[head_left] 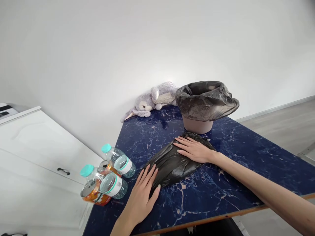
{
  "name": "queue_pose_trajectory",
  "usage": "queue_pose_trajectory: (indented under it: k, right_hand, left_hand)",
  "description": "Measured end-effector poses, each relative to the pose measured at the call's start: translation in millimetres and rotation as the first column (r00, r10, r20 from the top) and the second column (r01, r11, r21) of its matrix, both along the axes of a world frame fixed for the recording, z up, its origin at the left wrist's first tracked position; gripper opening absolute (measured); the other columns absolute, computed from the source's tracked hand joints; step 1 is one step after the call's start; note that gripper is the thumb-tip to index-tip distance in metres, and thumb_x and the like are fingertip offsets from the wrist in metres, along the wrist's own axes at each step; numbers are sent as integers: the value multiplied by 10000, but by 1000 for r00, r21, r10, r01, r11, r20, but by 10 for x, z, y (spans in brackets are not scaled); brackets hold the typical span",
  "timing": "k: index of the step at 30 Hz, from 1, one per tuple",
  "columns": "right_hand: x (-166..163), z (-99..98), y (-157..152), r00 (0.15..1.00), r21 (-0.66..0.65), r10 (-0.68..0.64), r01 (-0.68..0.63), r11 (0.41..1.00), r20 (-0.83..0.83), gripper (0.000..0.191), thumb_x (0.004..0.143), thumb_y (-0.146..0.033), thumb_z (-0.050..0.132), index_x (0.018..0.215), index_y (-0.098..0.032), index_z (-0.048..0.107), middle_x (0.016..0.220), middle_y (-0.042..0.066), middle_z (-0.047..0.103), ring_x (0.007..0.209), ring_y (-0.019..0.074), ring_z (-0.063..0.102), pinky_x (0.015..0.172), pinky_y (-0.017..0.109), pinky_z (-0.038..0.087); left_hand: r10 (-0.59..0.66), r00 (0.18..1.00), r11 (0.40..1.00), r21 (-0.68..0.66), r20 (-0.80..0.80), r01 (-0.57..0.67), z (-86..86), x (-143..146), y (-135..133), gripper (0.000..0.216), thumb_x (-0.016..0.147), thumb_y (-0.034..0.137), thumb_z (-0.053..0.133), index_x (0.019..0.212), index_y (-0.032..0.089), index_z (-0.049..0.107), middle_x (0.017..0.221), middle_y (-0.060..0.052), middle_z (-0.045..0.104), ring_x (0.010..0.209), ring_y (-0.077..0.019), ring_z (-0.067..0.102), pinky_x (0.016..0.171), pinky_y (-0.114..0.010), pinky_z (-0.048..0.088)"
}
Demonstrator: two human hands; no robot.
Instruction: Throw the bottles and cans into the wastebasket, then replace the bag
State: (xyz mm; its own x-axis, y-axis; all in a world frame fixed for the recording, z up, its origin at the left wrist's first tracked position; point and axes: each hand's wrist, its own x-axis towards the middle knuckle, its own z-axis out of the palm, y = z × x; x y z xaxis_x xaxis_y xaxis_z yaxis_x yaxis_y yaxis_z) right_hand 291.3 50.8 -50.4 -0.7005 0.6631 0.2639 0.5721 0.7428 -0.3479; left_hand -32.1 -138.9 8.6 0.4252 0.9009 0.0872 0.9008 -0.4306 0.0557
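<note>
A black plastic garbage bag (169,164) lies flattened across the blue marbled table (201,196). At its left end, my left hand (141,195) rests with fingers stretched out, the tips touching the plastic. My right hand (194,150) lies flat on the bag's right part, fingers extended, grasping nothing. Just behind that hand stands a pinkish-beige bin (197,126), lined with another black bag (206,105) folded over its rim. The inside of the bin is hidden.
On the left, two clear bottles with turquoise caps (106,148) stand beside orange drink cans (94,196). A lilac plush rabbit (145,105) lies against the wall at the back. A white cabinet (41,157) is left of the table.
</note>
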Motion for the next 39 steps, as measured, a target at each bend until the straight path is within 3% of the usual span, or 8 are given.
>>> queue_pose_trajectory:
  k: [6,14,21,27,30,33,36,39]
  right_hand:
    - [16,-29,-28,1000,14,9,-9,1000,5,676,1150,-631,263,1699,-267,415,1787,78,297,1678,289,233,1369,575,206]
    - [47,-15,-197,1000,5,24,-24,1000,-1,682,1147,-632,301,1716,-263,374,1800,59,253,1686,290,196,1378,577,172]
    - [88,10,-356,998,-12,35,-36,999,-52,653,1144,-613,355,1709,-287,391,1793,46,263,1678,304,218,1372,602,199]
    - [57,44,-458,986,-18,-14,12,1000,-165,580,1153,-537,390,1646,-256,507,1744,77,407,1647,306,323,1356,607,277]
    - [55,135,-511,970,-16,-47,45,999,-240,523,1162,-474,384,1601,-245,553,1718,74,467,1625,273,386,1356,549,324]
    - [54,287,-604,944,-46,-10,-5,999,-329,471,1161,-449,412,1565,-276,581,1704,38,495,1593,240,446,1331,475,398]
    - [-4,437,-781,920,-101,78,-126,987,-383,471,1161,-445,428,1584,-291,562,1718,24,474,1601,236,431,1321,463,411]
    - [-146,503,-1018,917,-156,179,-248,956,-357,544,1166,-447,413,1676,-261,451,1768,35,378,1661,245,306,1392,508,235]
  left_hand:
    - [155,979,952,245,134,-184,-64,-53,-254,557,1085,392,549,1621,326,417,1597,-106,577,1456,-328,594,1195,-518,531]
    - [540,830,715,444,138,-540,-192,35,-512,586,1082,632,405,1291,112,579,1133,-207,641,1041,-427,687,859,-603,574]
    - [586,723,725,162,364,-669,-203,105,-549,519,986,681,457,1036,217,683,1116,-167,726,1079,-407,713,896,-566,576]
    - [661,456,679,-216,596,-702,121,113,-625,535,897,784,570,921,252,624,734,-49,724,680,-272,714,652,-349,565]
    - [620,351,650,-209,702,-731,289,160,-655,506,881,762,626,941,261,592,611,23,630,587,-222,649,608,-301,519]
    - [572,292,593,-140,767,-793,409,235,-655,550,832,771,680,1015,258,604,743,5,705,572,-194,634,586,-297,518]
    - [544,322,555,-44,775,-831,516,320,-629,570,809,735,721,1094,253,616,961,-70,790,771,-250,757,686,-323,587]
    - [510,409,580,49,757,-813,628,432,-562,518,841,635,743,1157,246,614,971,-86,789,869,-281,791,715,-327,615]
